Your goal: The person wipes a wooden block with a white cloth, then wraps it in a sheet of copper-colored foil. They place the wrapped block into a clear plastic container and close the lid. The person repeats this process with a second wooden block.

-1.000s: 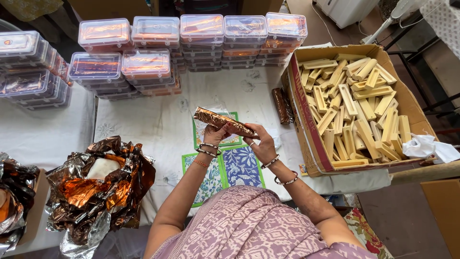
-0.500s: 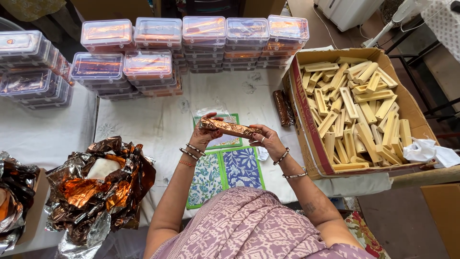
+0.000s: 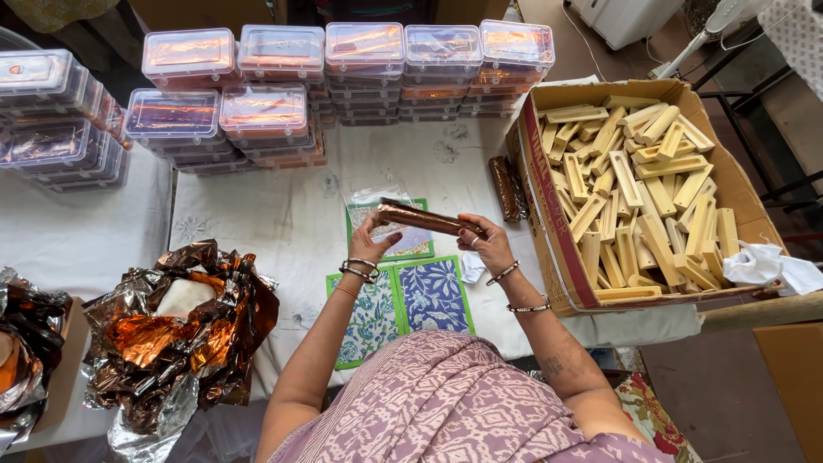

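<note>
Both my hands hold a long bar wrapped in copper foil (image 3: pixel 426 219) above the white table. My left hand (image 3: pixel 375 234) grips its left end and my right hand (image 3: pixel 485 241) its right end. Under them lie green and blue floral printed cards (image 3: pixel 431 296). Another foil-wrapped bar (image 3: pixel 507 188) lies on the cloth beside the cardboard box (image 3: pixel 538 189), which is full of several pale yellow wooden blocks (image 3: pixel 639 193).
Stacks of clear plastic boxes with copper contents (image 3: pixel 283 60) line the far edge and the left (image 3: pixel 51 129). A crumpled heap of copper foil sheets (image 3: pixel 171 334) sits at the near left. A white cloth (image 3: pixel 763 261) hangs on the box's right corner.
The wrapped bar has shifted slightly right and turned in my hands. My right hand moved toward the box, and the bar's foil now looks tighter and darker.
</note>
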